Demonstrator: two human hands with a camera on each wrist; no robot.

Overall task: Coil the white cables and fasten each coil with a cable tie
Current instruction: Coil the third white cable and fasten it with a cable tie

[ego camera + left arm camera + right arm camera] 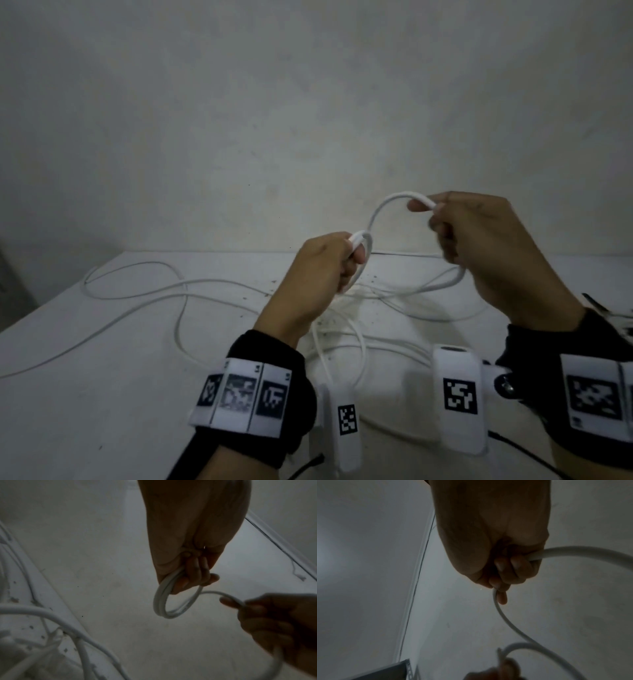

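**While the tangle waits, another loop goes on the coil**

While most of the white cable sprawls in loose bends over the white table, both hands are up in the air above it, working a short stretch. Left hand has its fingers curled round a small coil of two or three turns, gripped at the top so the ring hangs free below the knuckles. Right hand is closed on the running length, thumb and forefinger pinching an arch of cable that bridges across to the coil. Slack drops from under that fist to the heap below.

Now the craft, as I judge it: bring the arch over at the same size as the turns already held, and lay it flat beside them, not crossing. A slight roll between the right fingertips should let the cable settle without kinking. Left fingers need to open only enough to admit the new turn, or the ring springs apart. No cable tie is visible in any view.
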